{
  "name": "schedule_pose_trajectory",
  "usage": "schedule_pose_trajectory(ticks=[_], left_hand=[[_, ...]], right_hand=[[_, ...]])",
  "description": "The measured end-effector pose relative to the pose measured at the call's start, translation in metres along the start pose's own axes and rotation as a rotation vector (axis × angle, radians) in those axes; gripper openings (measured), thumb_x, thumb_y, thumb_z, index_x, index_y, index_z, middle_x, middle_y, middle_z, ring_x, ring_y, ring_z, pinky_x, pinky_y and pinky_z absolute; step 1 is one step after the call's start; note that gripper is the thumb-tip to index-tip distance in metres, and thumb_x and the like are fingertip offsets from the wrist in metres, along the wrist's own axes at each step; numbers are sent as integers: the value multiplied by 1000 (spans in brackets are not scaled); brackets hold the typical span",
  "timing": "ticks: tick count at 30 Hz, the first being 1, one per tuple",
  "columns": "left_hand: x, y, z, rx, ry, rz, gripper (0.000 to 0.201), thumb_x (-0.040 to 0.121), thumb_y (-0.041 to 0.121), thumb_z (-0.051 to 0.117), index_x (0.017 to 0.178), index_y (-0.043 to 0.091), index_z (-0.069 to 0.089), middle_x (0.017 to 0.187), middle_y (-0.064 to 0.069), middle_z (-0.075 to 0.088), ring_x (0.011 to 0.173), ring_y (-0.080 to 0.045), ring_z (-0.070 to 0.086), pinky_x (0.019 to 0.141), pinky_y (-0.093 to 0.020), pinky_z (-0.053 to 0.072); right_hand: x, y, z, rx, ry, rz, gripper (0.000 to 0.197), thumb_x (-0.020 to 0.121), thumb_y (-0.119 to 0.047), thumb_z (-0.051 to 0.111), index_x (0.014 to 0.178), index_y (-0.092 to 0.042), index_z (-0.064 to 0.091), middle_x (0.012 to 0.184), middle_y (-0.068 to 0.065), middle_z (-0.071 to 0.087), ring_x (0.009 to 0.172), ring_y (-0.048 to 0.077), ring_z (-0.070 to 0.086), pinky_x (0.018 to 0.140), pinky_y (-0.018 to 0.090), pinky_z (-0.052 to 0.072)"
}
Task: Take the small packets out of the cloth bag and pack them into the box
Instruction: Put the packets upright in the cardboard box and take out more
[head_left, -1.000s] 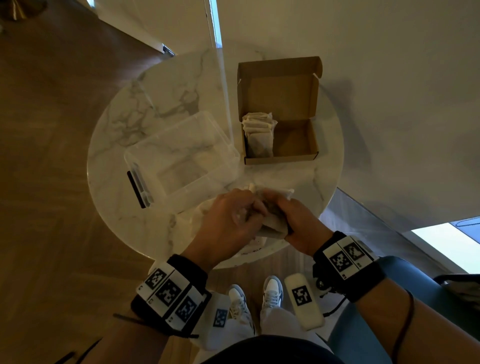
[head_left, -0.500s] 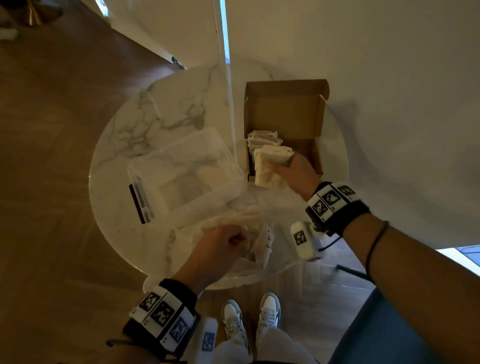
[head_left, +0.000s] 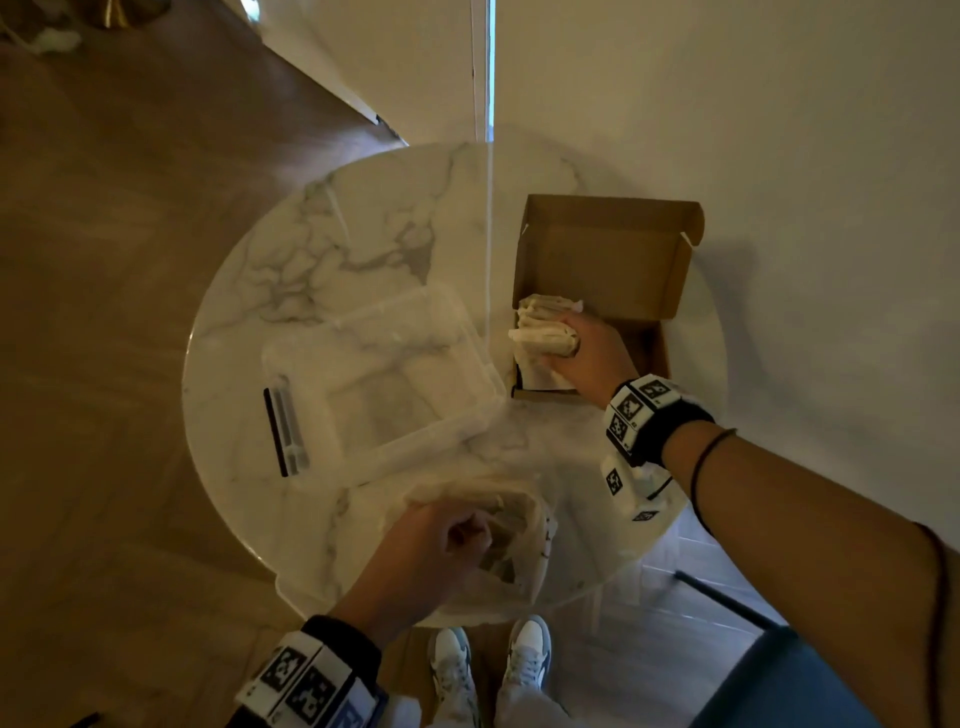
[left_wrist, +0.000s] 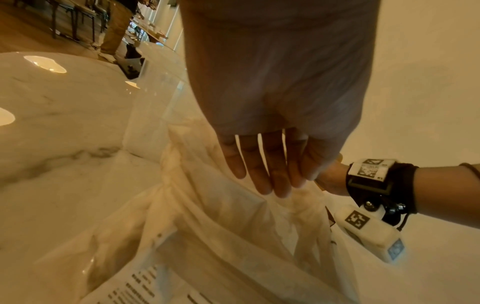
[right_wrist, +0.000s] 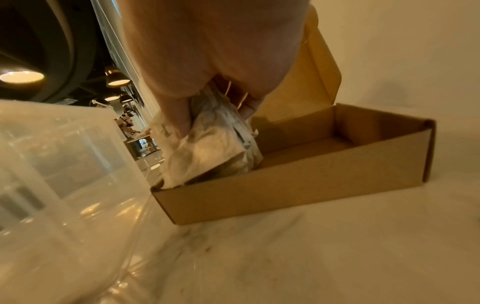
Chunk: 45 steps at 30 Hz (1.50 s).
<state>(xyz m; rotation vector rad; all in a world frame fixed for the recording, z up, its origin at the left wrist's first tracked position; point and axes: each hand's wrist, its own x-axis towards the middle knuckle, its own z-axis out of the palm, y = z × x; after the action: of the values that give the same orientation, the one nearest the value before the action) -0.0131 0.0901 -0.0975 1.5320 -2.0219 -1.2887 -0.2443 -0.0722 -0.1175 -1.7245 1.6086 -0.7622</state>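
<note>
Right hand (head_left: 587, 353) curled around a folded, plastic-wrapped packet (head_left: 545, 338), holding it low in the left end of an open cardboard box (head_left: 602, 249) on the far right of a marble table (head_left: 337, 218). The packet's long axis runs left to right, just beside similar packets (head_left: 540, 306) on its far side. Left hand (head_left: 431, 551), well apart at the near edge, rests relaxed fingers on a crumpled plastic bag (head_left: 524, 540).

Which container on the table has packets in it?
The brown cardboard box, lid flap raised: white packets stand at its left end, where the right hand grips one. The clear plastic bin shows none.
</note>
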Motion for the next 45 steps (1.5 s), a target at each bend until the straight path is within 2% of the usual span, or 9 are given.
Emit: schedule_pose_trajectory(ticks=[6, 14, 23, 25, 27, 30, 33, 35, 45], left_hand=[[3, -3, 0, -27, 9, -34, 24, 88, 20, 61, 65, 26, 56, 62, 14, 54, 61, -4, 50, 57, -14, 34], [5, -6, 1, -23, -2, -44, 20, 89, 21, 61, 69, 20, 60, 62, 9, 55, 60, -5, 51, 55, -14, 34], [11, -6, 1, -5, -39, -68, 27, 89, 23, 62, 65, 34, 56, 67, 22, 58, 66, -2, 54, 59, -11, 34], [11, -6, 1, 3, -48, -68, 28, 89, 23, 62, 65, 34, 55, 66, 22, 57, 66, -2, 54, 59, -11, 34], [11, -6, 1, 9, -43, -72, 25, 89, 23, 63, 66, 32, 58, 65, 21, 58, 66, -2, 55, 59, -12, 35], [11, -6, 0, 4, -32, -80, 23, 89, 24, 63, 67, 30, 59, 66, 19, 58, 65, -3, 56, 57, -13, 36], [10, -7, -1, -3, -30, -75, 23, 89, 24, 63, 67, 30, 59, 66, 20, 58, 65, -3, 54, 58, -13, 35], [8, -6, -1, -23, -28, -68, 23, 90, 23, 62, 68, 28, 59, 64, 15, 56, 63, -4, 53, 58, -14, 35], [3, -6, -3, -23, -9, -58, 19, 90, 21, 62, 71, 22, 63, 64, 10, 56, 64, -5, 53, 58, -13, 35]], right_hand=[[9, 19, 16, 2, 3, -56, 48, 79, -15, 74, 125, -14, 60, 130, 2, 60, 124, 15, 51, 109, 30, 37], [7, 35, 16, -67, -49, 106, 45, 79, -22, 75, 120, -17, 57, 121, 4, 63, 111, 21, 59, 95, 40, 49], [17, 19, 1, -268, -221, 64, 31, 85, -28, 67, 111, -12, 66, 108, 10, 69, 102, 27, 62, 90, 37, 48], [25, 16, 6, -365, -268, 76, 27, 88, -30, 61, 111, -16, 67, 104, -6, 70, 95, 22, 63, 86, 30, 47], [31, 22, 11, 56, -397, -223, 15, 86, -42, 59, 100, -40, 64, 77, -29, 64, 72, 5, 54, 77, 21, 46], [47, 48, 32, 1170, -598, -68, 23, 77, -57, 56, 78, -35, 54, 60, -13, 51, 62, 11, 54, 66, 40, 58], [34, 34, 12, 87, -410, -253, 35, 81, -38, 68, 109, -17, 61, 97, 4, 65, 99, 24, 62, 87, 34, 50], [32, 37, 7, -313, -104, 86, 40, 80, -28, 73, 117, -15, 62, 124, 8, 58, 116, 26, 53, 96, 34, 44], [20, 29, 9, -268, -6, 73, 51, 81, -32, 71, 127, -18, 55, 135, 7, 48, 128, 27, 43, 105, 36, 38]])
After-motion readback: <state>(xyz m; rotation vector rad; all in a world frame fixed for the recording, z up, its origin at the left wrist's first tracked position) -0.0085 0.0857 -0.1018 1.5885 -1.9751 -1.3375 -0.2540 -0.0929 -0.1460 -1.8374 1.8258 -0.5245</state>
